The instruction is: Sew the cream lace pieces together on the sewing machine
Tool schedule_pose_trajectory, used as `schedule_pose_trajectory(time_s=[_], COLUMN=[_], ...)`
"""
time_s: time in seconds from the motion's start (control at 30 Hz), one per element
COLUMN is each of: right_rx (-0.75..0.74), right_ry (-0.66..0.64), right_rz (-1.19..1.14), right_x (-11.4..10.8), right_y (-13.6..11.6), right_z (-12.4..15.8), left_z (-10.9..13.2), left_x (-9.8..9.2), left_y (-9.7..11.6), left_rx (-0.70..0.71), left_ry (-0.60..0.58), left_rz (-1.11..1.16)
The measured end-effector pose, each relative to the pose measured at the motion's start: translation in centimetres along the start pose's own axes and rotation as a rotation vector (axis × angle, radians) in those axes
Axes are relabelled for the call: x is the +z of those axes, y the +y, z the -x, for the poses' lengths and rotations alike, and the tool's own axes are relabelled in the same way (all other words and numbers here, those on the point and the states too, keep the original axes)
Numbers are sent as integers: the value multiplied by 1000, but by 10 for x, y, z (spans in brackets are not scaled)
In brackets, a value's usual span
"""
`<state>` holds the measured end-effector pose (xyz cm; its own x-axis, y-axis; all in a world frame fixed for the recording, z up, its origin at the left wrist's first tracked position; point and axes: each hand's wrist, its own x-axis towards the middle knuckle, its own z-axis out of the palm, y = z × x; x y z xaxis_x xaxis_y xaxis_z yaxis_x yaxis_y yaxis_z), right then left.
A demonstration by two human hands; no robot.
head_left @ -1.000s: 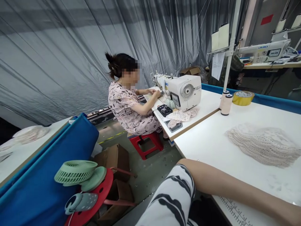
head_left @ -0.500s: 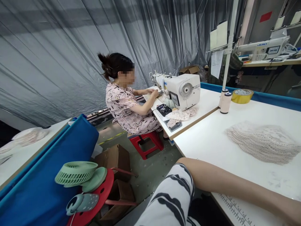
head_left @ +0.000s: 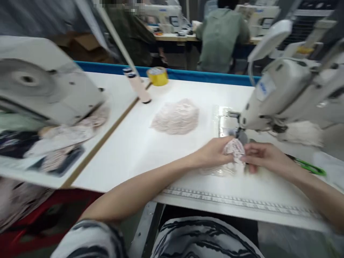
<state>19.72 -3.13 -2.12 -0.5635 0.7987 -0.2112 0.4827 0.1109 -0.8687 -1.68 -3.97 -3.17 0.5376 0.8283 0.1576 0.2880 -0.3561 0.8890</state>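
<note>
Both my hands meet on a small piece of pale lace fabric just in front of the sewing machine's needle area. My left hand curls around the piece from the left. From the right, my right hand pinches its edge with closed fingers. The piece lies partly on the white table. A pile of the same lace pieces sits farther back on the table, apart from my hands. The picture is smeared by motion.
A thread cone and a yellow tape roll stand at the table's back left. Green-handled scissors lie right of my right hand. Another sewing machine is on the left table. People in green work behind.
The view has swung from the co-worker on the left to my own sewing machine. Both hands now show, holding a lace piece at the needle; before, only my left forearm was visible.
</note>
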Motion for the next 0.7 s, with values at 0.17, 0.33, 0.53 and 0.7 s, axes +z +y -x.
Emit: schedule_pose_trajectory(time_s=[0.17,0.33,0.53,0.7], right_rx=[85,78,28,-34], right_ry=[-35,-2,66,188], right_rz=[-326,-448,-422,-241], right_x=[0,0,5,12], right_y=[-4,0,-6,-3], right_z=[-7,-9,-9,-5], left_z=[-4,-6,-6,-4], left_x=[-2,-4,4,12], left_y=[6,9,12,11], left_rx=[-47,-78,-27,23], left_ry=[-3,9,147,329], left_rz=[-26,-58,-123,-203])
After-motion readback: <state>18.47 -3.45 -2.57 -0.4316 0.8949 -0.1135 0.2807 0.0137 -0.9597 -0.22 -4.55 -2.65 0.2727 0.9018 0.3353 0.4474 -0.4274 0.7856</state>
